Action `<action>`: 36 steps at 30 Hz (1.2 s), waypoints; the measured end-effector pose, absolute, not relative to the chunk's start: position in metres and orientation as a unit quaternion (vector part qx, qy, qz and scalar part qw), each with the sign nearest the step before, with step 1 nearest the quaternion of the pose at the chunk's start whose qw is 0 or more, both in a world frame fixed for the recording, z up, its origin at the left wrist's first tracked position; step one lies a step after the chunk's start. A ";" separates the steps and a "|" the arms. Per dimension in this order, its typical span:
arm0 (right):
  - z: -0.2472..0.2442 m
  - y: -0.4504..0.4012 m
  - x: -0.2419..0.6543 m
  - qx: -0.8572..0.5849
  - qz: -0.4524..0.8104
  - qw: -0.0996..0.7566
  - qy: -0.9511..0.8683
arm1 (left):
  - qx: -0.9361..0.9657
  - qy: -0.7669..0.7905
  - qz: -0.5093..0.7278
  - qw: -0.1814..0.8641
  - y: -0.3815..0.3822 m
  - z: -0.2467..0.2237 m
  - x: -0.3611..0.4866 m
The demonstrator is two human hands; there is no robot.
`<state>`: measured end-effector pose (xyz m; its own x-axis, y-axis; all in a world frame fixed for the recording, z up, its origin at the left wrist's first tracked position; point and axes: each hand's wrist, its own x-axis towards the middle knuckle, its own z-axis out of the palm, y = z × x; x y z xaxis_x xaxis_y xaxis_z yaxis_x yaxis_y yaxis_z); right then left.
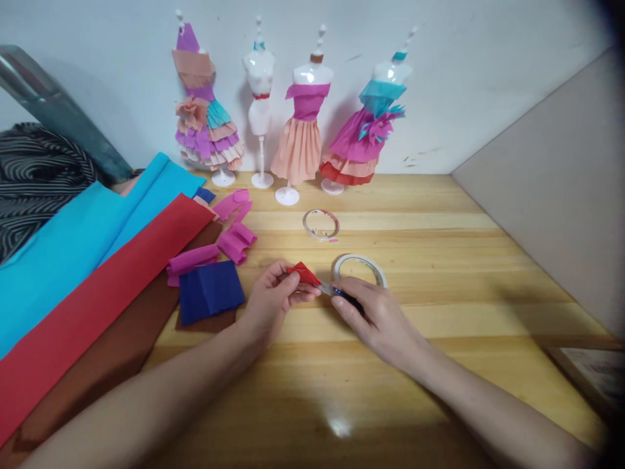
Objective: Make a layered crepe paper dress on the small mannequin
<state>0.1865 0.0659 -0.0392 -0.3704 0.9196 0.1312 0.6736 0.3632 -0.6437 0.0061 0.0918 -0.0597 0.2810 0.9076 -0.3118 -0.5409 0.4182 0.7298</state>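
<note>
Between the fingertips of my left hand (273, 296) is a small folded piece of red crepe paper (305, 273), its pointed end facing right. My right hand (378, 319) grips a pair of scissors (349, 299) with dark blue and black handles. The metal blades reach left to the tip of the red paper; whether they are parted is too small to tell. Just behind my right hand lies a white roll of tape (359, 258), partly covered by my fingers. A dark blue crepe paper square (211, 293) rests left of my left hand.
Several white mini mannequins stand along the wall, one a nearly bare mannequin (258, 85), others in paper dresses (300, 140). A thinner tape ring (321, 225) lies mid-table. Blue (117, 215), red (107, 306) and brown paper sheets (112, 371) and pink scraps (237, 241) spread at left.
</note>
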 end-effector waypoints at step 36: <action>-0.054 0.063 0.179 -0.517 0.448 0.305 -0.663 | 0.260 0.374 0.483 0.748 0.088 -0.058 0.011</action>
<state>0.1786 0.0628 -0.0542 -0.2801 0.9582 -0.0587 0.4110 0.0644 -0.9094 0.0106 0.0884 -0.0582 0.2541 0.9169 -0.3078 -0.5288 0.3981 0.7496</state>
